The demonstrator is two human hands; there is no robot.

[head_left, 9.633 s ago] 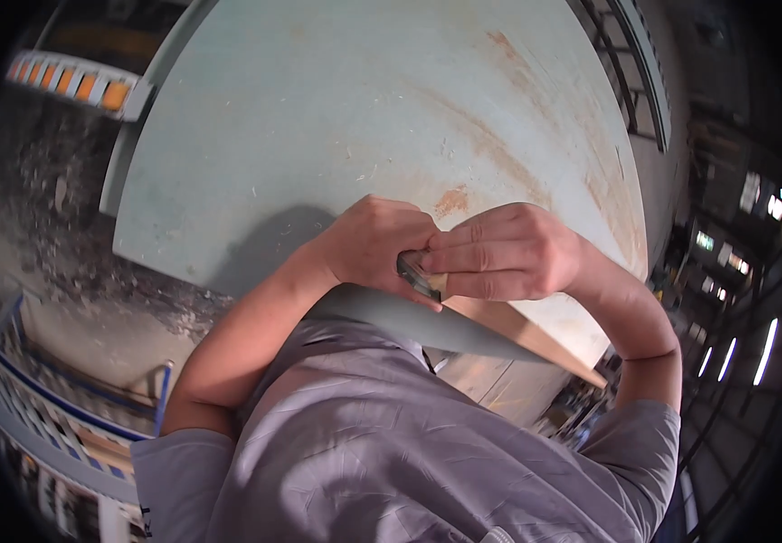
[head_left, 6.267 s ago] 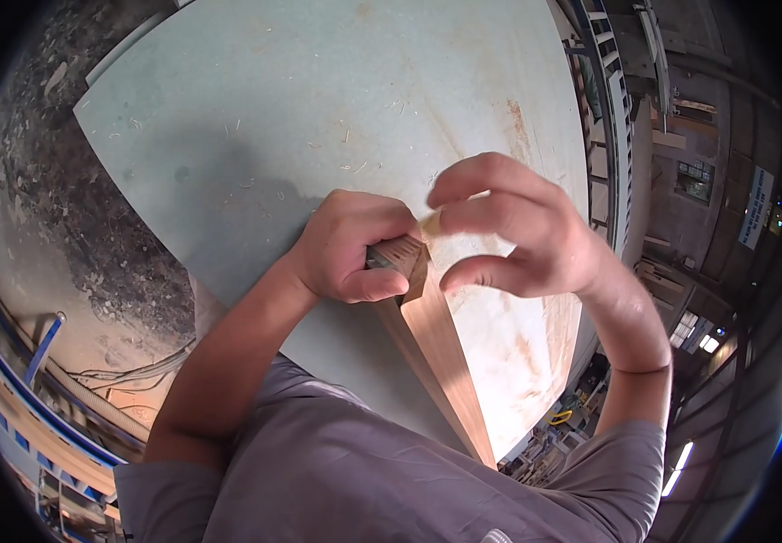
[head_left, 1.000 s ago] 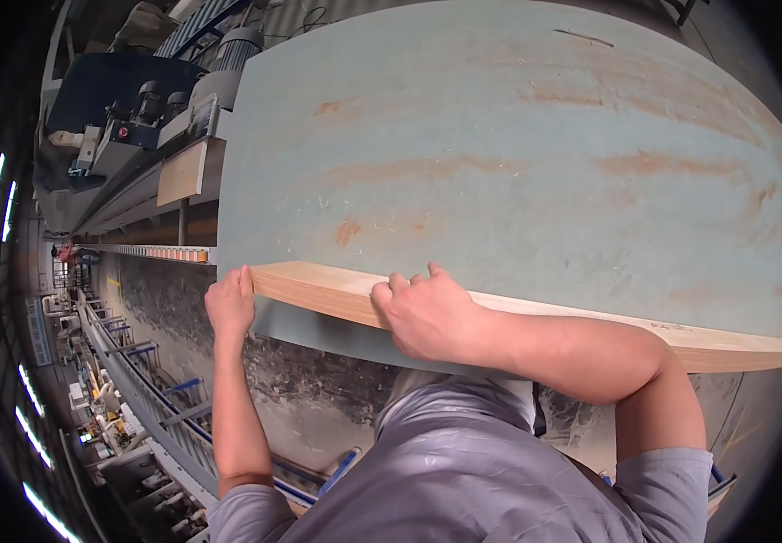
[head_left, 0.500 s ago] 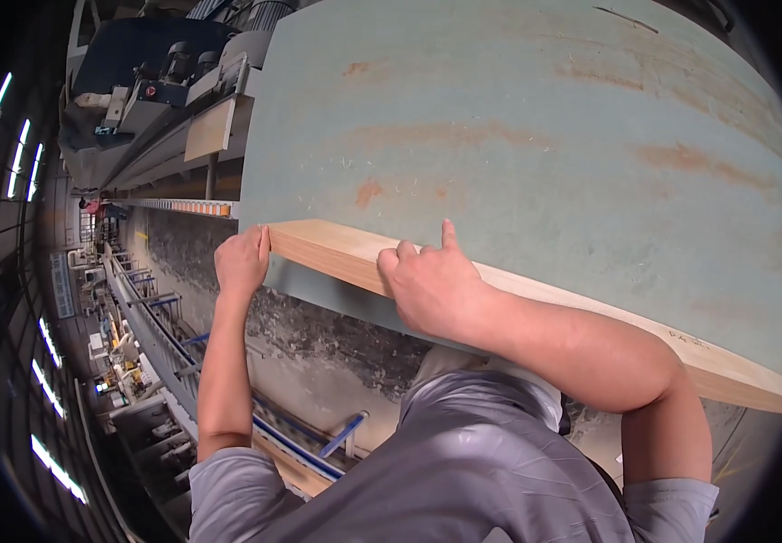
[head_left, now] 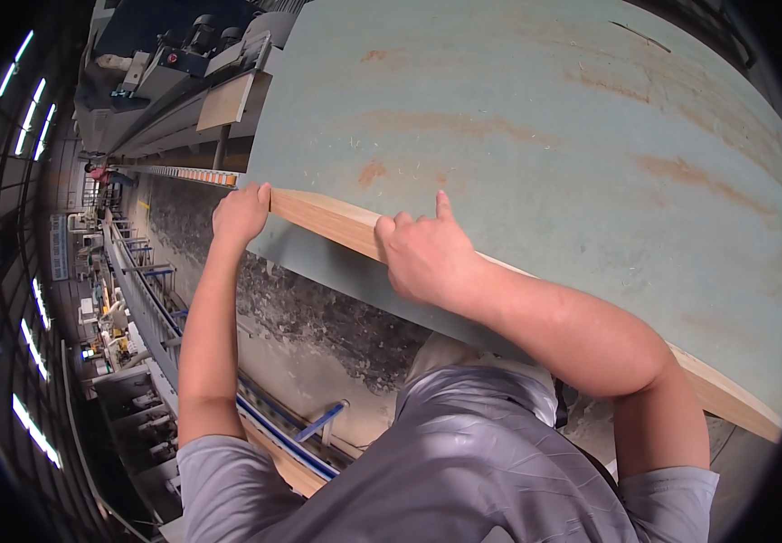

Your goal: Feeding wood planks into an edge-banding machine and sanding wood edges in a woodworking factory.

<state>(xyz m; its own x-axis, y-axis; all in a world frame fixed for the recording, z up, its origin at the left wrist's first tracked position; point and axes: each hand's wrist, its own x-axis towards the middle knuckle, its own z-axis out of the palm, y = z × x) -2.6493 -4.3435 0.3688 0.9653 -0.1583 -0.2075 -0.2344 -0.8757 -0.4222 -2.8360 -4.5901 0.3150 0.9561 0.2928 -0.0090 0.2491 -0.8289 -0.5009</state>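
A long, pale wooden board point(head_left: 327, 219) lies along the near edge of a green-grey tabletop point(head_left: 517, 172), its narrow side facing me. My left hand point(head_left: 242, 215) is closed on the board's left end, fingertips at its corner. Farther right, my right hand point(head_left: 427, 258) grips the board's near edge, one finger stretched out over the top. The fingers under the board are hidden. My right forearm covers the middle of the board, and its right end shows again past my elbow.
Orange-brown stains and small wood splinters mark the tabletop. Dark machinery point(head_left: 201, 54) and a small wooden panel point(head_left: 226, 101) stand beyond its left side. A roller conveyor with blue rails point(head_left: 273, 421) runs at the left. Far off stands a person in red point(head_left: 99, 172).
The board's left end and both hands have moved farther away, while its right end sits slightly nearer. Both hands keep their hold, and more of the board's narrow side faces me.
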